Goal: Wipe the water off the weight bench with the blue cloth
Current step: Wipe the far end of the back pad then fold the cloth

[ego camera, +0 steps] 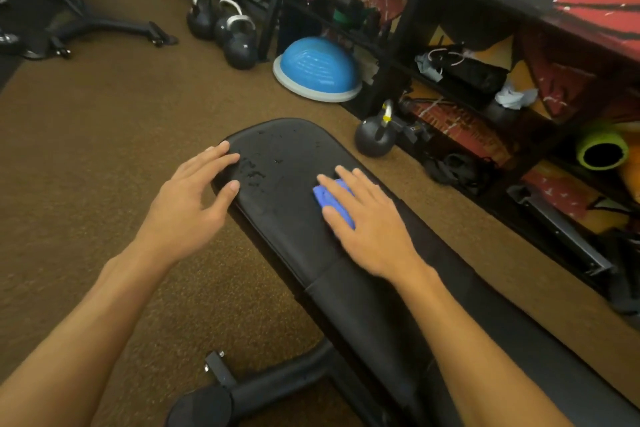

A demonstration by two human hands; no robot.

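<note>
The weight bench (284,218) runs from the middle of the view down to the lower right, where the frame edge cuts off its near end. Its black pad is rounded at the far end. The right hand (367,222) lies flat on the pad with its fingers straight and slightly spread, pressing the blue cloth (327,198) down on the right half of the pad. Most of the cloth is hidden under the palm and fingers (only a bunched fold shows between thumb and forefinger), so its full size cannot be told. The left hand (190,204) is spread and relaxed at the pad's left edge and holds nothing. Its thumb tip lies against the edge, but whether the other fingertips touch the pad or hover just above it is unclear. Water (254,172) shows as dark glistening beads and patches on the far left part of the pad, between the two hands and beyond. The faint drops near the rounded end are hard to make out against the black. One tubular foot (242,388) of the bench shows on the brown floor (104,149) below, and the rest of the frame is hidden by the pad and forearms. A kettlebell (374,140) stands near the bench's far right corner beside a dark shelf unit (429,10), whose contents are dim and mostly unreadable.
</note>
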